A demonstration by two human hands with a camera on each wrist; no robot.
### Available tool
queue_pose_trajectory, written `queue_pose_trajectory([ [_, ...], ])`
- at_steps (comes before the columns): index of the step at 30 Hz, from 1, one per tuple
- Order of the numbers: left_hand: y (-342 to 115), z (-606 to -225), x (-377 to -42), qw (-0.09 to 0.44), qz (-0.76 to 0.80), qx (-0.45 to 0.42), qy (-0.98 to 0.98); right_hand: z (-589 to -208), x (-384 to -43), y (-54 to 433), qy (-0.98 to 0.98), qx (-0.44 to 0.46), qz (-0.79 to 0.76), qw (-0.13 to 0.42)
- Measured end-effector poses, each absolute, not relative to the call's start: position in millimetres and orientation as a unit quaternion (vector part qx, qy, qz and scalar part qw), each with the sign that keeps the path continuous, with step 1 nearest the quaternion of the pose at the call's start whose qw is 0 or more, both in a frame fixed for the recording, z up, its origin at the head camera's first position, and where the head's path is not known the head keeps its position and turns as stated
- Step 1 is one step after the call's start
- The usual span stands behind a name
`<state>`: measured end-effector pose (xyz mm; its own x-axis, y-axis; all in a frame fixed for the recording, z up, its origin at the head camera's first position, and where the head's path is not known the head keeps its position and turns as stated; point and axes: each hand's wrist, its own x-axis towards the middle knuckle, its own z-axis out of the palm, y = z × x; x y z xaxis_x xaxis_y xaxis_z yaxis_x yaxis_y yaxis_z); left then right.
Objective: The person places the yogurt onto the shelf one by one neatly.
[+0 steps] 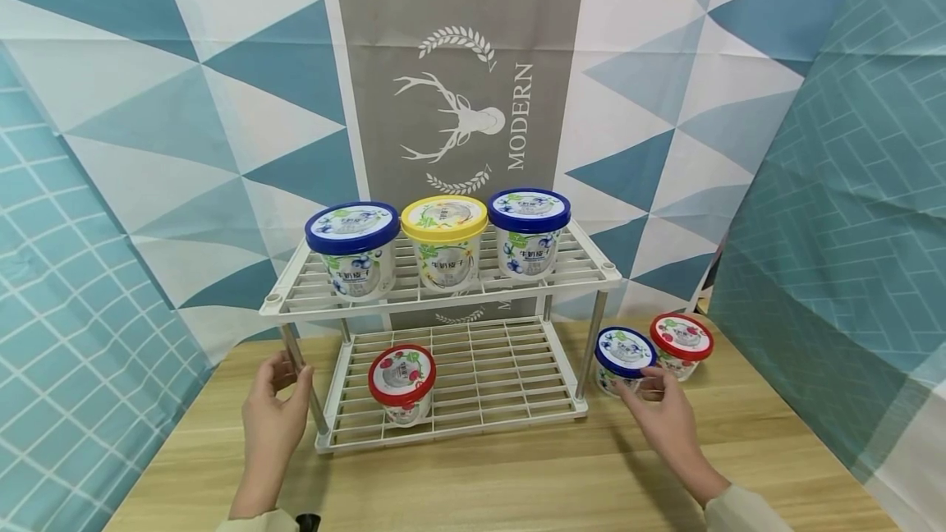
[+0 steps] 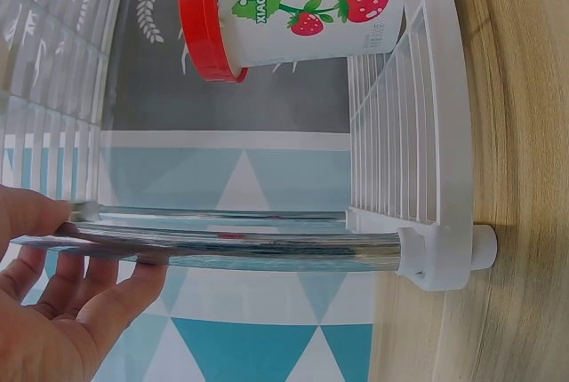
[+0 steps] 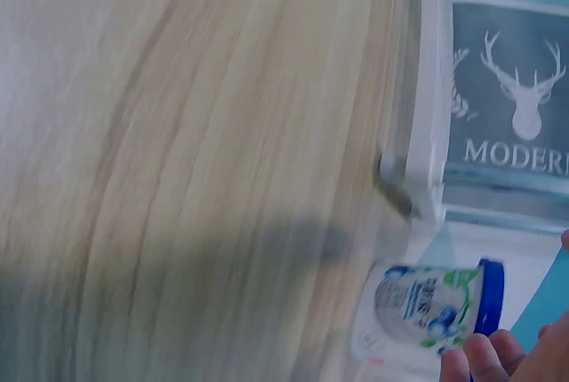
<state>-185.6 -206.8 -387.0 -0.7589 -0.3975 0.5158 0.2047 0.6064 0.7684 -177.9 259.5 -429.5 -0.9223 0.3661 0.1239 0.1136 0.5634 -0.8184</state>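
A white two-tier wire rack (image 1: 562,273) stands on a wooden table (image 1: 517,483). My left hand (image 1: 288,376) is at the rack's front-left steel leg (image 2: 240,249), thumb on one side and nearly straight fingers (image 2: 98,302) on the other. A red-lid strawberry tub (image 1: 401,384) sits on the lower shelf, close above the leg in the left wrist view (image 2: 293,9). My right hand (image 1: 643,388) reaches a blue-lid tub (image 1: 624,355) on the table right of the rack. Its fingertips (image 3: 480,355) touch the blue-lid tub (image 3: 427,306) near the lid; that view is blurred.
On the top shelf stand a blue-lid tub (image 1: 351,249), a yellow-lid tub (image 1: 443,240) and another blue-lid tub (image 1: 528,232). A second red-lid tub (image 1: 680,343) sits just behind the blue one on the table. Patterned cloth walls (image 1: 850,187) enclose the back and both sides.
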Motion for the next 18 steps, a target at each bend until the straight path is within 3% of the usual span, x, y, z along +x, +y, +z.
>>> queue_pose_trajectory([
  [18, -206.7, -388.0, -186.6, 0.354, -0.436, 0.055, -0.825, -447.6, -193.4, 290.0, -0.861, -0.182, 0.47, 0.076],
])
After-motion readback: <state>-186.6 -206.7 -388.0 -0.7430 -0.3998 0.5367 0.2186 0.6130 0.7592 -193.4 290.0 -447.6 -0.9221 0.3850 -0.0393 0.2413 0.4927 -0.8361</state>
